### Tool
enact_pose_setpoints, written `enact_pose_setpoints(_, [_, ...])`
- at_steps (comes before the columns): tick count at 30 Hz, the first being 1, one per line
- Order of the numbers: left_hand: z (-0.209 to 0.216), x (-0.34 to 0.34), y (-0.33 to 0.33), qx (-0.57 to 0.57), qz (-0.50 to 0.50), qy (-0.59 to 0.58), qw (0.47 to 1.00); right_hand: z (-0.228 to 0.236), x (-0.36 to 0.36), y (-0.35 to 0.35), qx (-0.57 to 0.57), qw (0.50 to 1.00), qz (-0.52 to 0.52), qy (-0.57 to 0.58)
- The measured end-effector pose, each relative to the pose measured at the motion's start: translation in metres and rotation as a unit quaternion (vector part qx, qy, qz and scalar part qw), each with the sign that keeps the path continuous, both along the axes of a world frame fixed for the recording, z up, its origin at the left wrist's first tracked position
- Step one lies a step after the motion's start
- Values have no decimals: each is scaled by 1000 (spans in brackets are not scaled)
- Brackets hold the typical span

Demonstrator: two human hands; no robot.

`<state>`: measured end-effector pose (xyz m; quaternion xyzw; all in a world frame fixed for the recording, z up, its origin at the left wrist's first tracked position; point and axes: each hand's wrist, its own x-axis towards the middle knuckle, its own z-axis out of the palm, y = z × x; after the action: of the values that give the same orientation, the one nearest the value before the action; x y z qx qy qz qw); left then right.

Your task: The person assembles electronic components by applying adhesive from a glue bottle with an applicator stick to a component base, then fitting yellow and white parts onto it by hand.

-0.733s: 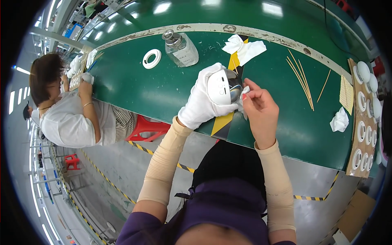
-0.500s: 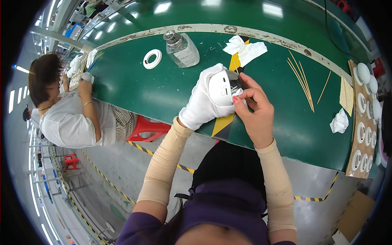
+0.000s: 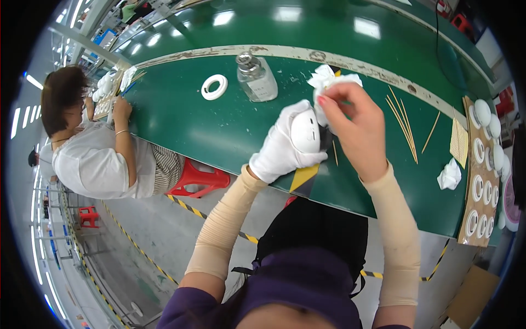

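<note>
My left hand (image 3: pixel 285 143), in a white glove, is wrapped round a white rounded device housing (image 3: pixel 304 131). Small dark slots show on the housing's pale face, and a dark part at its right edge is mostly covered. My bare right hand (image 3: pixel 357 123) is closed in a pinch on a crumpled white wipe (image 3: pixel 321 112), right by the housing's upper right edge. Below that hand a thin wooden stick (image 3: pixel 336 153) shows; whether it is held or lies on the table I cannot tell.
Beyond my hands stand a clear bottle with a metal top (image 3: pixel 257 79) and a white ring (image 3: pixel 214 87). Crumpled tissues (image 3: pixel 323 77), several wooden sticks (image 3: pixel 402 123) and a tissue ball (image 3: pixel 450 175) lie around. A board of white parts (image 3: pixel 472 205) is at right; a co-worker (image 3: pixel 98 142) sits left.
My right hand has lifted away from the housing's dark part, up and to the right, with the wipe. The housing has turned in my left hand. The whole view has shifted slightly.
</note>
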<state>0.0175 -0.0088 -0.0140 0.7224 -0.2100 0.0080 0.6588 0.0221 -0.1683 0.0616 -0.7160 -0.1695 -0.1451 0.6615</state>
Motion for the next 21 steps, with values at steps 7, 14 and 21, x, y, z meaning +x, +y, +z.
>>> enact_pose_setpoints(7, [7, 3, 10, 56, 21, -9, 998, 12, 104, 77, -193, 960, -6, -202])
enact_pose_setpoints(14, [19, -8, 18, 145, 21, -85, 985, 4, 113, 97, -322, 890, 34, -320])
enact_pose_setpoints(21, [8, -13, 13, 75, 20, -65, 995, 38, 104, 77, -382, 882, 129, -243])
